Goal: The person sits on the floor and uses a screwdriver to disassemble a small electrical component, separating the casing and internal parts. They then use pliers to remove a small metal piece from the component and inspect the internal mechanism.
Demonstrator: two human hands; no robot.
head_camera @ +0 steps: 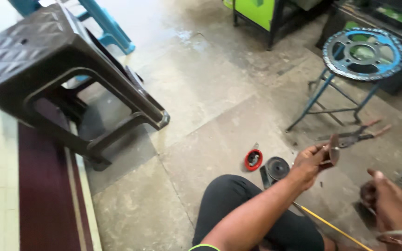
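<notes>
Right hand (pixel 389 202): low at right, blurred; finger state cannot be told. Left hand (pixel 310 160): fingers pinch thin brown metal disc (pixel 334 148), raised above floor. Beyond: red-rimmed round cap (pixel 253 159), black round part (pixel 277 167), rusty long-handled pliers (pixel 357 136), blue sprocket-topped stool (pixel 364 52).

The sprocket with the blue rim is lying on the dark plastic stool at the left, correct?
Not quite. In the head view the sprocket with the blue rim lies on the blue metal-frame stool at the right; the dark plastic stool carries nothing visible.
</notes>
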